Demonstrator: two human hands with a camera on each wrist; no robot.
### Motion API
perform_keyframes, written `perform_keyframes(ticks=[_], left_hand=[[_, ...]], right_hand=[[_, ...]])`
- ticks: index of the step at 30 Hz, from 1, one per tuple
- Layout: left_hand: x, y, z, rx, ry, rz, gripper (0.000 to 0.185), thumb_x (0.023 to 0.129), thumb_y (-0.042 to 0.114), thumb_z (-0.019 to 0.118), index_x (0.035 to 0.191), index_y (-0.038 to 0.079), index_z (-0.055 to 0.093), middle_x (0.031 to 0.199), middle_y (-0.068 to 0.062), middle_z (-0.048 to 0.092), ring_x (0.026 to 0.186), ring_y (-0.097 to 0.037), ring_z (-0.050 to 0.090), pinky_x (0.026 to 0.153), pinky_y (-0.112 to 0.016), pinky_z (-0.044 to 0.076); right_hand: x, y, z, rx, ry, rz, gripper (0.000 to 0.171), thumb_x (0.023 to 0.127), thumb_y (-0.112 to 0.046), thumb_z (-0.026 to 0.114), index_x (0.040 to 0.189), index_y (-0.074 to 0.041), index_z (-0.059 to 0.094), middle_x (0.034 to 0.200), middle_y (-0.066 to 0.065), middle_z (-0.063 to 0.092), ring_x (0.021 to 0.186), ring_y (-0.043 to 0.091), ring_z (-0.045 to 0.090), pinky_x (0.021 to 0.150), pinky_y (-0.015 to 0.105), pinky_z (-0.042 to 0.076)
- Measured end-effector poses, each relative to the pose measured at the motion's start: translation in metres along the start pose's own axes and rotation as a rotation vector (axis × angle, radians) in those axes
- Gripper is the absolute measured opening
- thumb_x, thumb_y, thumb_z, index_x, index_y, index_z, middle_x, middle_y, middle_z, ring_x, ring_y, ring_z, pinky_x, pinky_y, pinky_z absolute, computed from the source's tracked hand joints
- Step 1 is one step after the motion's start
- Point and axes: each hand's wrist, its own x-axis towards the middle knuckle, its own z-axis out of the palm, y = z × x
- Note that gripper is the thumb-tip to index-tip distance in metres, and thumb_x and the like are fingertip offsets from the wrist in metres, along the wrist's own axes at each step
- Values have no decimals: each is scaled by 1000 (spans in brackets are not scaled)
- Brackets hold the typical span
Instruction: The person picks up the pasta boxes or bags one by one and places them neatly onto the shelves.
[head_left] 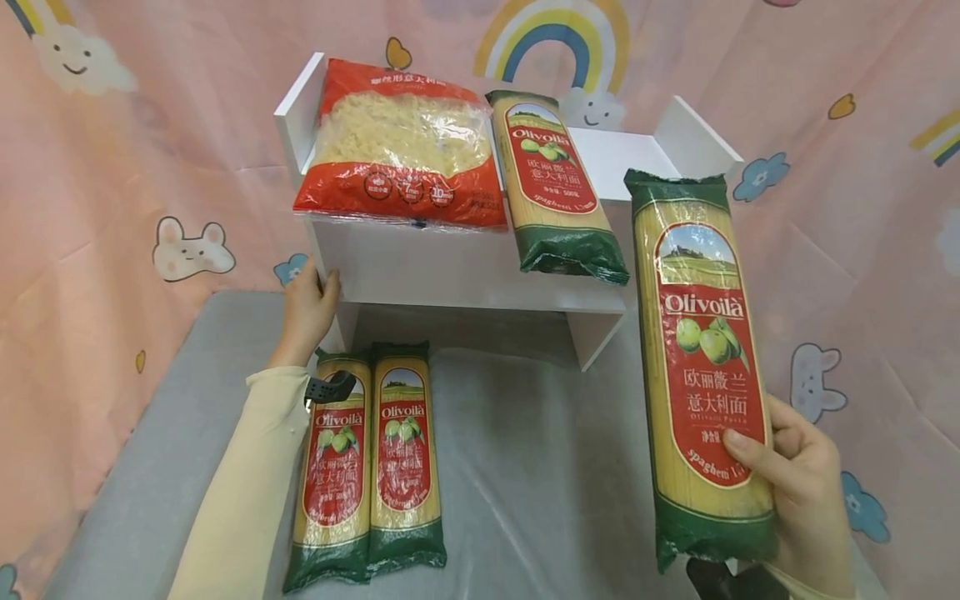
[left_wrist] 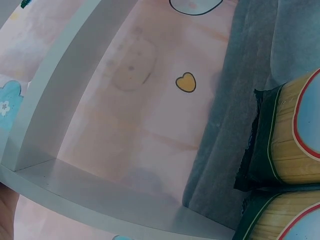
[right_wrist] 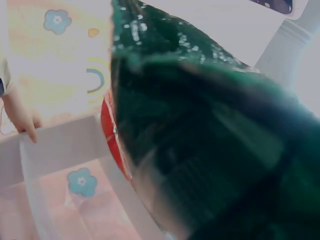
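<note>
My right hand (head_left: pixel 806 479) holds a pack of spaghetti (head_left: pixel 705 367) by its lower right side, the thumb across its red label. The pack stands nearly upright in front of the shelf's right end; its green wrapper end (right_wrist: pixel 200 125) fills much of the right wrist view. At the white shelf (head_left: pixel 450 262), my left hand (head_left: pixel 306 312) grips the left side panel. On the shelf top lie a red bag of pasta (head_left: pixel 405 150) and, leaning over the front edge beside it, another spaghetti pack (head_left: pixel 555 179).
Two more spaghetti packs (head_left: pixel 337 475) (head_left: pixel 405 458) lie side by side on the grey cloth (head_left: pixel 510 483), below the shelf's left part. A raised white end panel (head_left: pixel 693 137) bounds the shelf top at right. Behind hangs a pink patterned curtain (head_left: pixel 187 150).
</note>
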Motion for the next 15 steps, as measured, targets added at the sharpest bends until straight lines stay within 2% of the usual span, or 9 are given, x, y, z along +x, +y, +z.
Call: perform_keyframes(ticks=[6, 12, 15], left_hand=[[-2, -1, -1, -5, -9, -8, 17, 98, 7, 44, 101, -7, 52, 71, -19, 54, 56, -23, 46, 51, -33, 36], [-2, -2, -2, -9, -4, -15, 18, 98, 7, 45, 104, -8, 52, 74, -22, 56, 60, -30, 50, 54, -37, 38], [-2, -2, -2, 0, -4, -17, 19, 97, 7, 45, 105, -9, 52, 75, -22, 56, 62, -32, 50, 56, -39, 38]], right_hand=[[22, -11, 11, -59, -6, -29, 34, 92, 11, 46, 116, -4, 63, 86, 11, 71, 65, 20, 69, 53, 30, 53], [42, -18, 22, -88, -61, -19, 29, 93, 6, 48, 115, -4, 62, 85, 10, 71, 65, 20, 69, 53, 30, 53], [51, -22, 26, -70, -74, 3, 26, 94, 3, 48, 114, -5, 63, 85, 10, 71, 65, 20, 69, 54, 30, 53]])
